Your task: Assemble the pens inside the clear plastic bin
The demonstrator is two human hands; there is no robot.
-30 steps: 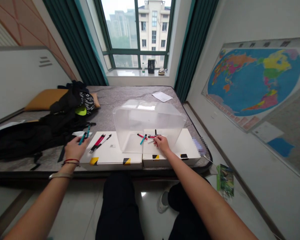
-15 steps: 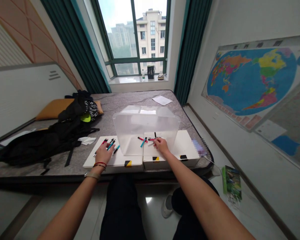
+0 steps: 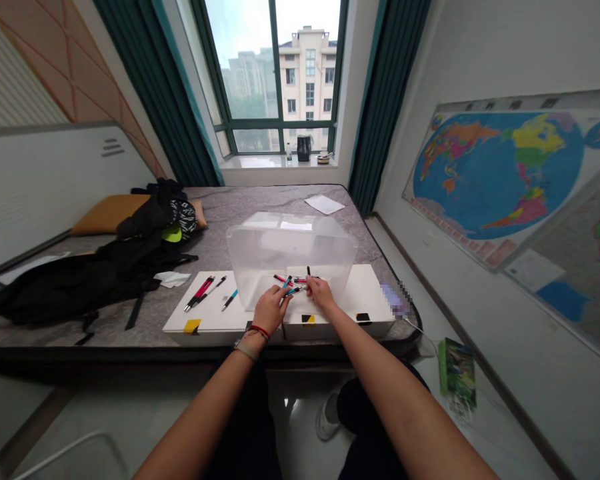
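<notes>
My left hand (image 3: 273,308) is closed around a teal pen (image 3: 293,291), its tip pointing right toward my other hand. My right hand (image 3: 320,293) is pinched close by that tip; what its fingers hold is too small to make out. Red and teal pens (image 3: 282,279) lie just behind both hands, in front of a clear plastic bin (image 3: 260,250) tipped on its side. On the left white box (image 3: 177,323) rest a red pen (image 3: 198,294), a black pen (image 3: 211,291) and a teal-and-black pen (image 3: 229,301).
The right white box (image 3: 370,290) adjoins the left one, both on a grey mattress (image 3: 215,213). A black backpack (image 3: 115,273) and a crumpled tissue (image 3: 173,280) lie to the left. A sheet of paper (image 3: 325,204) lies behind the bin; a phone-like item (image 3: 395,300) sits right.
My left hand has moved right from the pens on the left box, bringing a teal pen up to my right hand. My right hand stays in nearly the same place.
</notes>
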